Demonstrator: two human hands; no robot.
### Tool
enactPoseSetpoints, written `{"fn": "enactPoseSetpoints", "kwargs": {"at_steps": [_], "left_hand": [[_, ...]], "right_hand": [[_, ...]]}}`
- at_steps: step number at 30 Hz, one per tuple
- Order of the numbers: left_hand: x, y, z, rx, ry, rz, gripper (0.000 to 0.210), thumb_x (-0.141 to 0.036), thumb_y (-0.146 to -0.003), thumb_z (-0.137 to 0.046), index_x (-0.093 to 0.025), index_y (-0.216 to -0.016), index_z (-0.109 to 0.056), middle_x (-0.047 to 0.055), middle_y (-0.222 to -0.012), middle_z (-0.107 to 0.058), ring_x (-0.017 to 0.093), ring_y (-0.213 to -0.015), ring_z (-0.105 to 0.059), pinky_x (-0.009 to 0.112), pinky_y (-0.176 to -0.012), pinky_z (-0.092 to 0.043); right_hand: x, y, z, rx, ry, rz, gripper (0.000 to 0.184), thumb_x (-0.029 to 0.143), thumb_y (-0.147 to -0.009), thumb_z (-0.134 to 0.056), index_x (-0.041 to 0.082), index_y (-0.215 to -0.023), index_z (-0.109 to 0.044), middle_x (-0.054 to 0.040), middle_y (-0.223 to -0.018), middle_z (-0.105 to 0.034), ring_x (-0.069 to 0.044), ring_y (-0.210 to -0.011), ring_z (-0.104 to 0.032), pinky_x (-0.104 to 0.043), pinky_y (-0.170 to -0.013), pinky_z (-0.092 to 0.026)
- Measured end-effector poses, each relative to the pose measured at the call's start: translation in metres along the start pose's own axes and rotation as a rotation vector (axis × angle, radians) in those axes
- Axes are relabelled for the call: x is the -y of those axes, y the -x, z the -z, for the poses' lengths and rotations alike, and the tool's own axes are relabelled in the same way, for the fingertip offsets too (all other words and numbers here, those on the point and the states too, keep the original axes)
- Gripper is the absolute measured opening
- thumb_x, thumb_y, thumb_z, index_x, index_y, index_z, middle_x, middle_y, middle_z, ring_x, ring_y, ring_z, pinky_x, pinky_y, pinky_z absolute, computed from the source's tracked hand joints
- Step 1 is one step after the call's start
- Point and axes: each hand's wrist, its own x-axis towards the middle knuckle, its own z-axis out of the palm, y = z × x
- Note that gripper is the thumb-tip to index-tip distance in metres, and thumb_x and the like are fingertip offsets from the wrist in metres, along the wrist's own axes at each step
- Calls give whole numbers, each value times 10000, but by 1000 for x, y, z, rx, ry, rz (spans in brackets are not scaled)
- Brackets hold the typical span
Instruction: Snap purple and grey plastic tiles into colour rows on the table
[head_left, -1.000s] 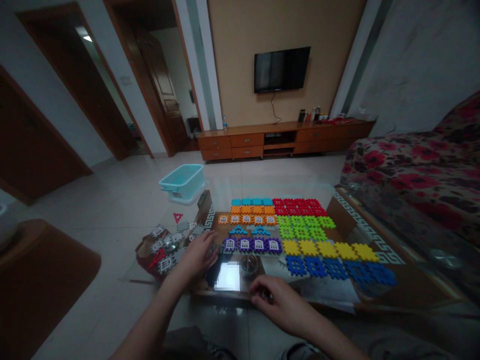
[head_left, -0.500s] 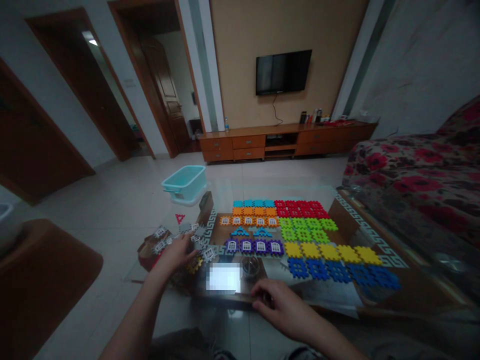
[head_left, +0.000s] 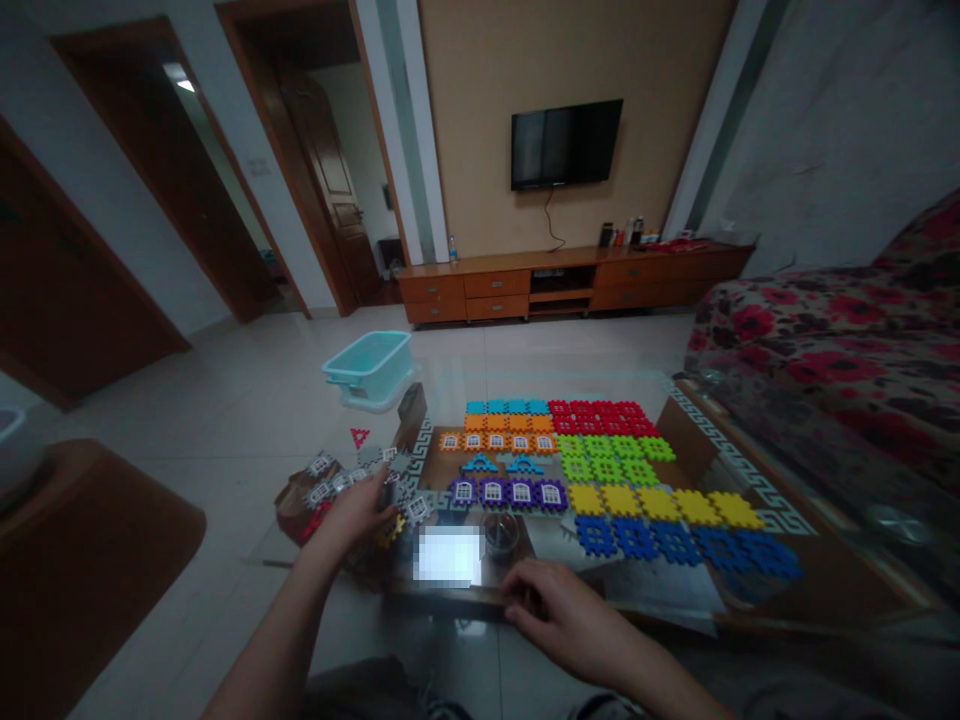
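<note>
My left hand [head_left: 363, 510] is over a loose pile of grey and white window-shaped plastic building pieces [head_left: 358, 478] on the glass table's left side. Its index finger points forward onto the pile and the thumb is apart from it; nothing is plainly gripped. Yellow [head_left: 393, 530] and red pieces [head_left: 315, 520] show beside this hand. My right hand [head_left: 559, 610] rests at the table's near edge with curled fingers; whatever may be inside them is hidden. A round glass dish [head_left: 501, 537] and a bright blurred-out rectangle [head_left: 448, 556] lie between the hands.
Interlocking tiles lie in colour rows on the glass table: purple window pieces [head_left: 493, 492], yellow tiles [head_left: 658, 503], blue tiles [head_left: 635, 538], green tiles [head_left: 607, 465] and red tiles [head_left: 604, 415]. A pink triangle [head_left: 360, 438] lies behind the pile. Beyond stands a turquoise basket [head_left: 369, 372].
My left hand has shifted slightly over the pile, its index finger now extended and apart from the thumb. The right hand and the tile rows look unchanged.
</note>
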Motion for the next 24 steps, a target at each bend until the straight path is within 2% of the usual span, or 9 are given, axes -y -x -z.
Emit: {"fn": "enactPoseSetpoints", "kwargs": {"at_steps": [4,7,11,17,19,21,24], "left_hand": [[-2,-1,-1,-32,41,-49,494,-197,-793,-651,-165,-1265,-510,150,-1215,-652,279,-1131,-622,374,-974,-467],[-6,-4,-2,-120,114,-115,547,-98,-722,-661,-171,-1250,-533,135,-1267,-614,267,-1181,-593,364,-1009,-456],[-13,-8,-5,-262,210,-165,517,15,-697,-541,-160,-1181,-598,118,-1200,-642,250,-1131,-622,365,-981,-482],[-39,-3,2,-404,524,-246,196,-139,-795,-571,-196,-963,-654,56,-979,-718,239,-941,-682,390,-893,-531],[-56,3,3,-399,708,-291,128,-163,-810,-585,-201,-916,-644,54,-1020,-723,239,-1022,-678,393,-943,-519],[-76,10,0,-325,958,-350,74,-184,-828,-614,-198,-900,-625,62,-1041,-725,242,-1101,-665,398,-984,-509],[-105,19,-10,-222,1220,-375,78,-224,-833,-674,-184,-851,-609,81,-991,-737,244,-1068,-688,403,-981,-517]], "right_hand": [[4,1,3,10,10,0,146,199,-868,-619,211,-993,-693,-31,-932,-689,-192,-865,-621,-284,-740,-444],[6,1,5,8,14,-1,154,189,-862,-622,209,-996,-695,-31,-933,-691,-191,-856,-620,-285,-742,-445],[5,0,5,5,8,4,166,180,-865,-617,209,-1011,-692,-34,-953,-695,-191,-864,-623,-290,-754,-451],[2,-1,6,-17,-11,22,146,198,-876,-617,216,-1005,-684,-32,-944,-689,-196,-860,-628,-306,-768,-467],[3,-2,7,-41,-29,31,144,201,-881,-611,216,-1007,-677,-34,-940,-683,-198,-864,-631,-312,-776,-472],[3,-3,8,-84,-46,41,143,196,-887,-596,213,-1009,-669,-39,-938,-678,-203,-876,-632,-319,-787,-475],[1,-7,8,-192,-83,58,164,201,-903,-573,209,-1049,-648,-45,-964,-670,-203,-881,-627,-331,-800,-477]]}}
